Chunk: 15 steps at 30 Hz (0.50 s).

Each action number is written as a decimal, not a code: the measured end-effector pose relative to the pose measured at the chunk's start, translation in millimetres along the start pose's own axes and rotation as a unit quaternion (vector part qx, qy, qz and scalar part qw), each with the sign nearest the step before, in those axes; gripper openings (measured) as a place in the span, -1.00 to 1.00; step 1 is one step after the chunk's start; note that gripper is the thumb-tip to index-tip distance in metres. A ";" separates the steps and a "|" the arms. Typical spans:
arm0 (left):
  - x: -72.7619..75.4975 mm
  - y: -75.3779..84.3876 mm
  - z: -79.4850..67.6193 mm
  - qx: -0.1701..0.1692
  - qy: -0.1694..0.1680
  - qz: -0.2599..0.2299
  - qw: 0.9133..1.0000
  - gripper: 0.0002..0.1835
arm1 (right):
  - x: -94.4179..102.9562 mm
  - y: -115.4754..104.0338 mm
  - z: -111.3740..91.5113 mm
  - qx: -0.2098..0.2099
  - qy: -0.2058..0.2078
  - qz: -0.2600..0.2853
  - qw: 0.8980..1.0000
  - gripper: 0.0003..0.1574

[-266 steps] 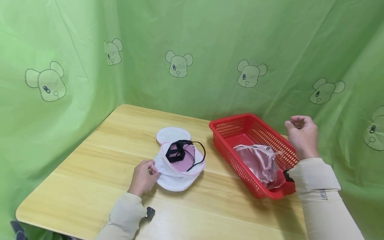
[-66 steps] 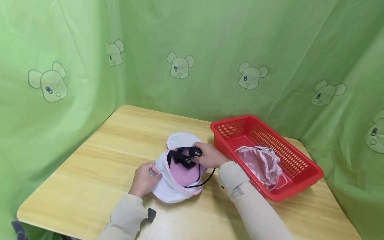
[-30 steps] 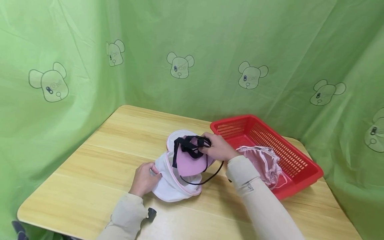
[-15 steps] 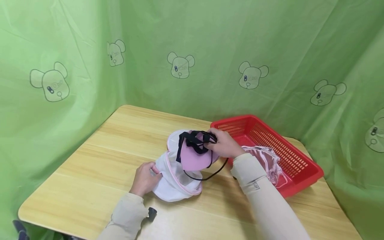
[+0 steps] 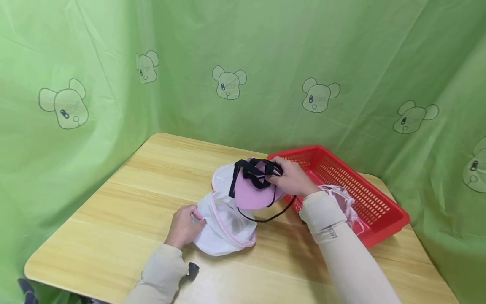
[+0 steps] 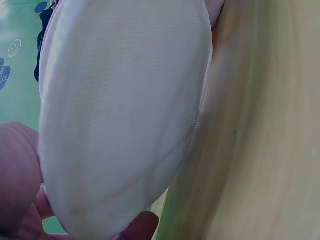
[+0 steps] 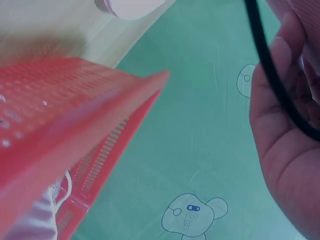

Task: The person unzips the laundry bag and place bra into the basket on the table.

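Observation:
A white fabric pouch [image 5: 216,240] with pink piping lies on the table, its round flap [image 5: 223,174] folded back. My left hand [image 5: 184,227] pinches the pouch's left edge between thumb and fingers; in the left wrist view the pouch's pale side [image 6: 120,120] fills most of the picture. Held above the pouch's right side is a pink cup-shaped fabric piece [image 5: 250,195] with black straps [image 5: 256,169] and a thin black cord loop [image 5: 265,220]. My right hand [image 5: 294,178] grips it by the bunched straps, with the red basket's near-left wall just behind.
A red slotted basket [image 5: 396,217] stands at the right of the wooden table [image 5: 95,223]. In it lies a shiny pink drawstring bag [image 5: 343,198], partly behind the right sleeve. A small black object [image 5: 193,271] sits beside the left sleeve. Green curtain [image 5: 265,50] hangs behind the table.
My right hand came over from above the basket, took the straps and has drawn the pink piece out of the pouch, up and rightward. The left hand keeps its pinch on the pouch.

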<state>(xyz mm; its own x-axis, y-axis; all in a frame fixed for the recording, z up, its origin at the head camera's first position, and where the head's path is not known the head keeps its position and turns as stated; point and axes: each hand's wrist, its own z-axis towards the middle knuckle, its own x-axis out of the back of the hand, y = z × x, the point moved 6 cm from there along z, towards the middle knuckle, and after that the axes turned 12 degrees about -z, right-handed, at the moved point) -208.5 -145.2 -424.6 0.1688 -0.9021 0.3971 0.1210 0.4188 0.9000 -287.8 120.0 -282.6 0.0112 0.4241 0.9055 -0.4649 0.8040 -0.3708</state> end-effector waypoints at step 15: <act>-0.3 0.6 -0.8 0.007 -0.003 0.003 1.000 -0.78 | 27.3 19.1 -10.7 -0.027 0.010 -0.034 0.999 -0.67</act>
<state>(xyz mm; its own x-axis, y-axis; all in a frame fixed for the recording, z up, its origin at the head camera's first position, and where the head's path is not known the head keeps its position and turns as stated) -207.7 -144.6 -424.4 0.1628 -0.9001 0.4042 0.1065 0.4233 0.8997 -286.9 151.5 -267.2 0.0589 0.3760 0.9248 -0.4148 0.8518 -0.3199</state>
